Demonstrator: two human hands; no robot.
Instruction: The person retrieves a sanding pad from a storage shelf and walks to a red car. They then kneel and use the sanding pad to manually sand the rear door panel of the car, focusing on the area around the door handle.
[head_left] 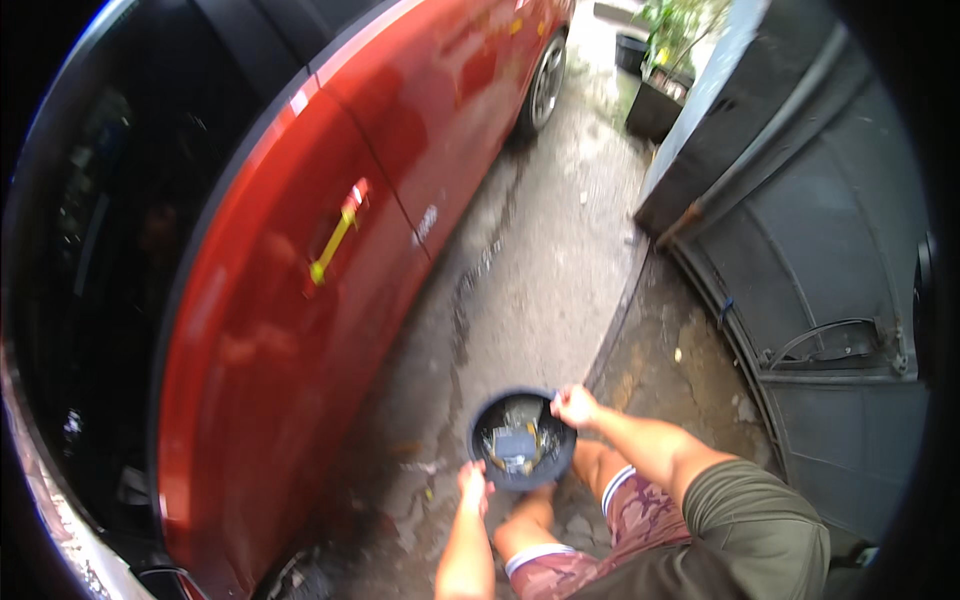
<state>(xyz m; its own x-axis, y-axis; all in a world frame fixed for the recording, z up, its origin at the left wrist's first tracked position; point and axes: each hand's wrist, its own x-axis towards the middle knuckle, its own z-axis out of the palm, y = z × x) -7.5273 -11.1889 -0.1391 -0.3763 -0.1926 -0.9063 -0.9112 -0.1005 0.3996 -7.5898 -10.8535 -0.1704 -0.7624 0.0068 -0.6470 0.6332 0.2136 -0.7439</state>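
Observation:
A dark round bucket (pixel 480 462) with water in it is held in front of my legs, its opening facing up toward me. My left hand (pixel 474 482) is closed on its near left rim. On the far right side of the rim, my right hand (pixel 573 406) is closed as well. The water's surface (pixel 515 445) shows bright reflections and a bluish-grey patch in the middle; whether that patch is an object or a reflection I cannot tell. Both forearms reach forward from the lower edge.
A red car (pixel 330 330) with a yellow door handle (pixel 333 247) stands close on the left. At right is a grey metal gate (pixel 800 260). A potted plant (pixel 660 110) stands at the far end of the wet concrete floor (pixel 545 250).

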